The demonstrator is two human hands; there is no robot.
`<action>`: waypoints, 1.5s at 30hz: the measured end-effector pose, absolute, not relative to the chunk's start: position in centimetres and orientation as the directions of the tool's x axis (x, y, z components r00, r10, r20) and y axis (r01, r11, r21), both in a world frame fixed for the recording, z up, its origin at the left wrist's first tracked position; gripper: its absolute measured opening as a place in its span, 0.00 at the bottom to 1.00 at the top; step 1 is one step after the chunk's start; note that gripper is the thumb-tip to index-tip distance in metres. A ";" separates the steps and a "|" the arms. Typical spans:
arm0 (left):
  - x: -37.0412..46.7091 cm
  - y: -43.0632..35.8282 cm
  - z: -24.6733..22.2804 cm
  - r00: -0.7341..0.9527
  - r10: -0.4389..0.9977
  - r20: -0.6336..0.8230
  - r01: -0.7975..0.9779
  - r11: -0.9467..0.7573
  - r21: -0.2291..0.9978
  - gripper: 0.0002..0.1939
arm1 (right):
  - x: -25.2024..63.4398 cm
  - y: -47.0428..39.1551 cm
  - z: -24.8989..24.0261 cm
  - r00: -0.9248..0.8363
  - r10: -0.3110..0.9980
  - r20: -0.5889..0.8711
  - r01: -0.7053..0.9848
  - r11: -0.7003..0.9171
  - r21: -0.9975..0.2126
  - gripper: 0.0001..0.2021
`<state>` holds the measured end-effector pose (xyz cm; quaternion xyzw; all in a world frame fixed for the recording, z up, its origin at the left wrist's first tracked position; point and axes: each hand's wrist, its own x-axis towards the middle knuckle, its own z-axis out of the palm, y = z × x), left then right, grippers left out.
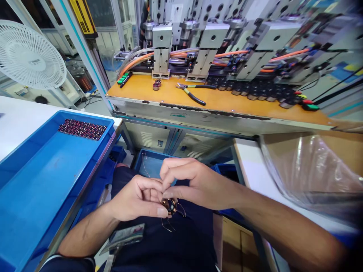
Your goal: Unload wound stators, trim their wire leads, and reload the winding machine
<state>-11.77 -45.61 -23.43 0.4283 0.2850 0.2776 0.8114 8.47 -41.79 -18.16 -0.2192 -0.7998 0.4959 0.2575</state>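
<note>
Low in front of my lap, my left hand (141, 198) is closed on a small wound motor stator (169, 206), with the thumb along its near side. Thin loose copper wires (181, 210) stick out from the stator to the right and below. My right hand (187, 183) is closed in a pinch at the stator's upper edge, its thumb and fingertips touching the left fingers. Another thin copper wire (144, 162) rises from between the hands; the right fingertips seem to pinch wire, though the exact grip is hidden.
At left, a blue tray (36, 181) holds many small stators (82, 129). Cutting pliers (195, 92), a few stators (156, 84), markers (124, 79) and rows of dark cylindrical parts (252, 90) lie on the orange bench (136, 92) below machinery. A plastic-covered box (309, 170) stands right.
</note>
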 end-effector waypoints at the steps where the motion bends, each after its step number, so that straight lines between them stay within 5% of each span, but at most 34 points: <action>1: -11.8 -45.6 -23.4 0.682 0.697 -0.223 -0.204 0.474 0.857 0.15 | 8.2 -41.8 -18.3 -0.765 0.609 0.209 0.098 0.431 -0.897 0.09; 10: -11.8 -45.7 -24.0 0.485 0.874 -0.028 -0.401 0.251 0.881 0.17 | 8.7 -43.7 -18.3 -0.460 0.886 0.061 0.290 0.216 -0.932 0.12; 18: -11.6 -45.7 -23.9 0.487 0.872 0.055 -0.368 0.147 0.918 0.15 | 9.0 -44.4 -17.2 -0.501 0.828 -0.253 0.317 -0.097 -0.944 0.08; 30: -11.7 -45.6 -24.0 0.552 0.834 0.019 -0.450 0.279 0.848 0.13 | 8.9 -44.4 -17.3 -0.593 0.802 -0.077 0.384 0.197 -0.902 0.11; 45: -11.7 -45.3 -24.8 0.548 0.827 0.126 -0.504 0.205 0.839 0.19 | 9.0 -45.5 -17.5 -0.593 0.805 -0.040 0.330 0.197 -0.923 0.09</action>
